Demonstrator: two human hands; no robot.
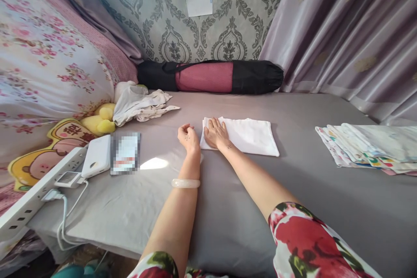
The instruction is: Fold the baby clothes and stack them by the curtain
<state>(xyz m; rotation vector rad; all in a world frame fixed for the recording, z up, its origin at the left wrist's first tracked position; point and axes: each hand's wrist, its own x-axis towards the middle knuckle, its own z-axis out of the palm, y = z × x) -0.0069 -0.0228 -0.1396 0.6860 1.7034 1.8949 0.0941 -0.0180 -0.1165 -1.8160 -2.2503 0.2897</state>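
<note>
A folded white cloth [249,137] lies flat on the grey bed sheet in front of me. My right hand [215,134] rests palm down on its left end, fingers stretched out and a little spread. Just left of the cloth, my left hand [189,139] is raised slightly with its fingers curled in loosely, and nothing shows in it. A pale bangle [185,183] circles my left forearm.
Folded patterned cloths [368,145] are stacked at the right. A rolled black-and-pink bag [205,77] lies along the wall. On the left are a crumpled cloth [137,102], a blurred-out flat object [125,154], a white power bank [97,155], a power strip [42,191] with cables and plush toys [100,119].
</note>
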